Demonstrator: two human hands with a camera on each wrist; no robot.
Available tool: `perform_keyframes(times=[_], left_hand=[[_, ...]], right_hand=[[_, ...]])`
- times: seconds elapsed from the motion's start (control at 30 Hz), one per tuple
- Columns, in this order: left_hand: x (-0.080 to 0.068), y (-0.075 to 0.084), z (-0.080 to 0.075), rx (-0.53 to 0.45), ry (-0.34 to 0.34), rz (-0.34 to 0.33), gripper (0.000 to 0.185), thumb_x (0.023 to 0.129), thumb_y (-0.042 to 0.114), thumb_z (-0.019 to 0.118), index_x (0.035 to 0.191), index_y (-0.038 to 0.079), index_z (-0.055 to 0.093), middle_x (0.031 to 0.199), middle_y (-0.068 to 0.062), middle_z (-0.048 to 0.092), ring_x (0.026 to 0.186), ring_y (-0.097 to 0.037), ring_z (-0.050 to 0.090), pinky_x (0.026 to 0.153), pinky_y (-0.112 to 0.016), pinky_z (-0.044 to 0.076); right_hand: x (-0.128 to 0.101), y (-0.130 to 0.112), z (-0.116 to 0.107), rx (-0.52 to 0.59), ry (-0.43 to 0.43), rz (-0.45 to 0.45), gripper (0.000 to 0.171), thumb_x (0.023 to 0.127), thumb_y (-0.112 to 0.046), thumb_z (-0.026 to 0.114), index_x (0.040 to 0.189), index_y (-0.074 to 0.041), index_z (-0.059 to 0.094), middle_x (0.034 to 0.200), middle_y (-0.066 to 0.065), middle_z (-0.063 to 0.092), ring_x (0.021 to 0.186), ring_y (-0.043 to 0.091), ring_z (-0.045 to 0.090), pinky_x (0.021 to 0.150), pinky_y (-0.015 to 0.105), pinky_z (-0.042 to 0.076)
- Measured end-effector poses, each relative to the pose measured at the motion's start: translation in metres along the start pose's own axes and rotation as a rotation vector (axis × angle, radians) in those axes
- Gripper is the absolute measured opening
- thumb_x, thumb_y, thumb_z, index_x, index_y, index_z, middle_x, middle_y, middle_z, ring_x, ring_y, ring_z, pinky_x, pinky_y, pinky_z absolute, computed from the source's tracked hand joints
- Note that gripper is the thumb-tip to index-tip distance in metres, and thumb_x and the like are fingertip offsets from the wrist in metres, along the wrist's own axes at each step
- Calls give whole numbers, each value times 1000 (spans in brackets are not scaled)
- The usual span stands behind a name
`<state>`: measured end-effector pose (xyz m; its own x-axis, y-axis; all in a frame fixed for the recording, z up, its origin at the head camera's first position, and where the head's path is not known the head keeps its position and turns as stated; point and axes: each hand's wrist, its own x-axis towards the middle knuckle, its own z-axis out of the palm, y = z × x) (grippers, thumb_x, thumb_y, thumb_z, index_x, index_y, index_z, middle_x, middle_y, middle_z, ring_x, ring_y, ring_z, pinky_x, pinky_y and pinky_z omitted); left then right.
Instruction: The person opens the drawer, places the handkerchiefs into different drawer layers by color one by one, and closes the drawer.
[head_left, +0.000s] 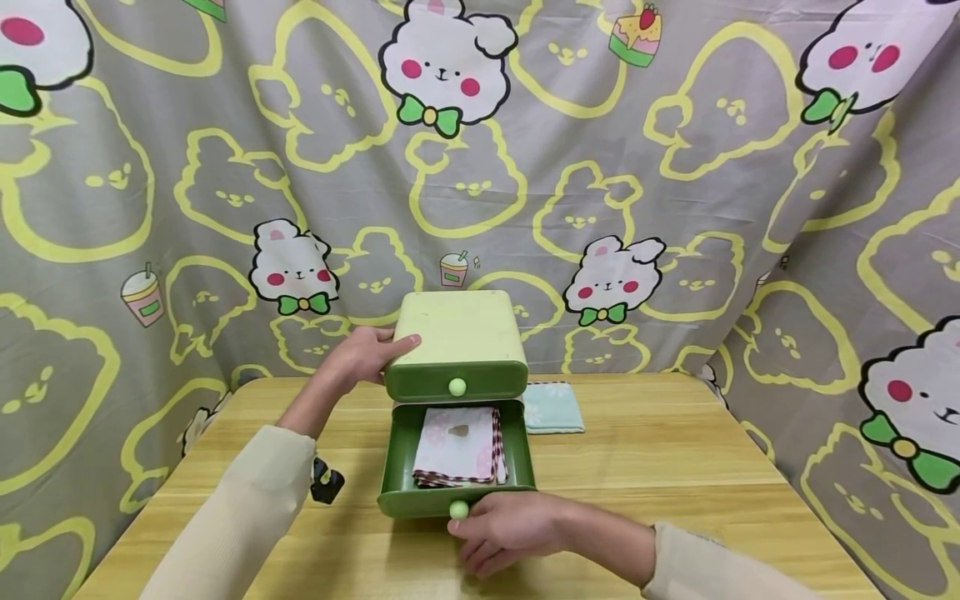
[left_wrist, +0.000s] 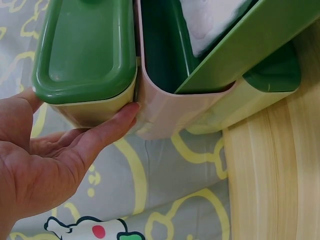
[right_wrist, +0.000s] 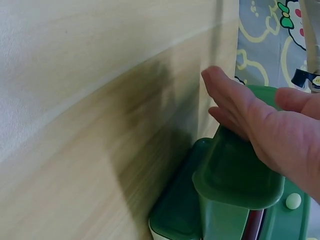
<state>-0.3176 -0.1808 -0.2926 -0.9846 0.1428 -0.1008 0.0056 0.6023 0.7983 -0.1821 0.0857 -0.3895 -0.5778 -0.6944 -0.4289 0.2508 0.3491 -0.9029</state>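
Note:
A small tabletop drawer unit (head_left: pixel 461 327) has a cream top, green fronts and a pink middle tier (left_wrist: pixel 170 112). Its middle drawer (head_left: pixel 401 450) is pulled out, with a folded white cloth (head_left: pixel 453 442) edged in red check inside. My left hand (head_left: pixel 363 354) rests on the unit's upper left corner, thumb on top and fingers along the side. At the front of the pulled-out drawer, my right hand (head_left: pixel 510 529) touches the panel just below the pale green knob (head_left: pixel 459 509). In the right wrist view its fingers look straight; the contact is partly hidden.
A folded pale blue cloth (head_left: pixel 553 408) lies on the wooden table (head_left: pixel 660 467) to the right of the unit. Behind the table hangs a grey curtain (head_left: pixel 517 196) with cartoon animals. A black strap piece (head_left: pixel 326 482) is at my left wrist.

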Motion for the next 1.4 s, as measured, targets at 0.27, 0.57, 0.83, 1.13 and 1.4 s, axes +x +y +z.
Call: perform_keyframes(times=[0.27,0.57,0.83,1.13,1.4], left_hand=[[0,-1,0,1,3,-9,77,98,55,61,156,8,40,103,-13,69,81,-17,67,78,-34,60],[-1,-2,0,0,2,-1,78,98,55,61,156,8,40,100,-12,70,80,-17,67,77,-34,60],[-2,-1,0,3,3,-12,77,98,56,61,156,9,41,103,-12,70,83,-17,68,79,-36,60],[-1,-1,0,-3,2,-8,74,99,53,60,153,6,45,97,-11,71,80,-17,68,78,-36,60],[1,-1,1,-9,5,-7,73,99,53,61,152,6,46,101,-12,71,82,-17,67,78,-36,60]], right_hand=[[4,0,3,91,9,-6,51,106,-21,54,135,19,43,132,36,56,130,51,52,106,51,49],[4,0,8,210,93,-31,54,106,-24,55,136,20,43,128,28,60,126,45,57,104,47,51],[6,-8,12,267,168,-51,40,105,-22,55,124,13,53,121,28,63,117,38,64,99,41,55],[11,-13,8,288,227,-73,41,106,-20,53,127,16,52,113,24,68,109,33,69,97,41,56],[19,-16,1,324,282,-103,37,107,-16,51,125,16,54,110,23,69,98,26,73,94,37,58]])
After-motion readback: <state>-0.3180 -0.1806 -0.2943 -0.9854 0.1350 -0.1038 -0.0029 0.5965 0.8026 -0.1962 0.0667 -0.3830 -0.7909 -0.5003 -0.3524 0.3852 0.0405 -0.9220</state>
